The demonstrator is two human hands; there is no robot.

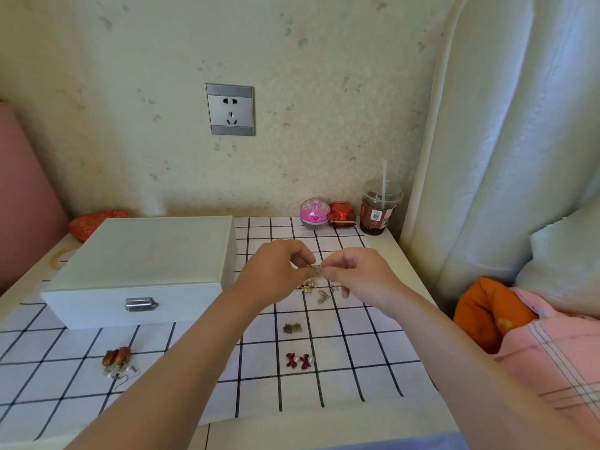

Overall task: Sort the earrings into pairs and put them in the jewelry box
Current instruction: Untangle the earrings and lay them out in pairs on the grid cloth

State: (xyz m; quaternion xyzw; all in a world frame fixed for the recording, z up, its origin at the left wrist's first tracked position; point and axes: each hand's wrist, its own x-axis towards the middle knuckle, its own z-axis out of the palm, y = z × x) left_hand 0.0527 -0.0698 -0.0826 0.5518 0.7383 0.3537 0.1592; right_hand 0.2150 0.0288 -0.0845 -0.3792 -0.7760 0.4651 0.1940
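Observation:
A white jewelry box with a metal latch sits closed on the left of the checked cloth. My left hand and my right hand meet above the cloth, both pinching a small silver earring between fingertips. Just below them lies a loose pile of gold and silver earrings. Nearer me lie a green pair, a dark red bow pair with pearls, and an amber drop pair with hooks at front left.
At the back right stand a pink round container, a red box and a lidded drink cup with a straw. A red pouch lies behind the box. Curtain and pink bedding lie to the right.

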